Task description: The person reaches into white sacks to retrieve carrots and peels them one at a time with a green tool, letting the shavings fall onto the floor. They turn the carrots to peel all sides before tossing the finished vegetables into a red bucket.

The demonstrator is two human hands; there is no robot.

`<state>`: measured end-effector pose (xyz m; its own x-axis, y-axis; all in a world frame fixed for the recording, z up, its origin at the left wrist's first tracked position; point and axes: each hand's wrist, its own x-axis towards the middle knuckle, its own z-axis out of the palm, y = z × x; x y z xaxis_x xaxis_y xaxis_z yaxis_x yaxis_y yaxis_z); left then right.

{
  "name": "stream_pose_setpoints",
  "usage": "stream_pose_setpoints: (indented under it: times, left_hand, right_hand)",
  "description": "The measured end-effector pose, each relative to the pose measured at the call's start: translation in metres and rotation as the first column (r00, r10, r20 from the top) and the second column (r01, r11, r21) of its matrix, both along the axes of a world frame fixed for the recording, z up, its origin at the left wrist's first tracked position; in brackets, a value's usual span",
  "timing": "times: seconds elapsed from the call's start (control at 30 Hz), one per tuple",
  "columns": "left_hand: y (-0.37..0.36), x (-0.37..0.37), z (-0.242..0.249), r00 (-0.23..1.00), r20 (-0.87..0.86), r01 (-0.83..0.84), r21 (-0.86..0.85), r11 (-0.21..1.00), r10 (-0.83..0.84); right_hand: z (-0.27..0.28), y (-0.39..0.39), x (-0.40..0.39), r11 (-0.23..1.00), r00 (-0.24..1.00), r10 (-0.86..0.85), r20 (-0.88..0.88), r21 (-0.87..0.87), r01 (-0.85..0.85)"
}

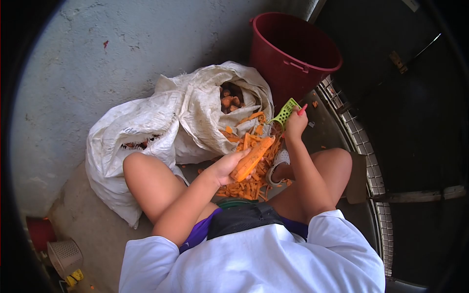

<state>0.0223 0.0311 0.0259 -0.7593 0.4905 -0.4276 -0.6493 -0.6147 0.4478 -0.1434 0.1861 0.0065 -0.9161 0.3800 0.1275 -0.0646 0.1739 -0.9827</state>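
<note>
In the middle of the head view my left hand (228, 167) is closed around a large peeled carrot (252, 158), which points up and to the right. Farther to the right, my right hand (295, 123) grips a lime-green perforated hand tool (285, 112). A red piece (303, 109) sticks out beside its fingers. The tool is apart from the carrot, beyond its upper end. Below both hands, a heap of orange peelings (249, 188) lies between my legs, with some reaching the sack's edge.
A white woven sack (202, 105) stands open with brownish-orange roots (229, 101) inside. Another white sack (112, 141) leans against my knee. Behind them is a dark red bucket (293, 53). A metal grid (359, 136) runs along the right. A perforated basket (66, 257) sits at the lower left.
</note>
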Motion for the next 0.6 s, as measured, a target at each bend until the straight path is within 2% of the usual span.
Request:
stream_pose_setpoints:
  times: [0.03,0.1,0.13,0.17,0.2,0.23,0.3,0.33,0.43,0.6]
  left_hand:
    - [-0.001,-0.002,0.001,1.000,-0.016,-0.005,0.007,1.000,0.005]
    - [-0.001,-0.009,-0.012,0.991,0.096,-0.098,0.002,0.995,0.097]
    - [-0.001,-0.011,-0.019,0.978,0.151,-0.144,-0.005,0.990,0.143]
    - [0.000,-0.013,-0.024,0.978,0.140,-0.157,-0.015,0.987,0.157]
    - [0.000,-0.014,-0.027,0.977,0.129,-0.169,-0.026,0.985,0.171]
    - [0.001,-0.015,-0.028,0.976,0.117,-0.181,-0.037,0.983,0.184]
    - [-0.001,-0.015,-0.022,0.982,0.087,-0.169,0.006,0.986,0.168]
    - [-0.001,-0.014,-0.020,0.984,0.072,-0.163,0.029,0.986,0.160]
    - [0.003,-0.014,-0.020,0.920,0.247,-0.322,0.040,0.946,0.303]
    - [0.006,-0.013,-0.022,0.926,0.217,-0.332,0.078,0.940,0.309]
  right_hand:
    - [0.006,-0.004,0.003,0.992,0.998,0.051,-0.029,-0.112,-0.054]
    - [0.015,-0.015,0.017,0.934,0.985,0.142,-0.097,-0.316,-0.166]
    - [0.013,-0.016,0.025,0.941,0.969,0.241,-0.052,-0.231,-0.247]
    - [0.010,-0.024,0.033,0.931,0.949,0.297,-0.111,-0.190,-0.313]
    - [0.038,-0.036,0.058,0.894,0.931,0.363,-0.046,-0.263,-0.362]
    - [0.020,-0.043,0.059,0.905,0.919,0.386,-0.079,-0.162,-0.394]
    - [0.036,-0.054,0.084,0.874,0.882,0.472,-0.001,-0.133,-0.468]
    - [0.034,-0.057,0.091,0.863,0.872,0.489,-0.027,-0.128,-0.489]
    - [0.026,-0.060,0.094,0.847,0.851,0.523,-0.041,-0.080,-0.525]
    - [0.022,-0.062,0.096,0.872,0.872,0.490,-0.011,0.009,-0.490]
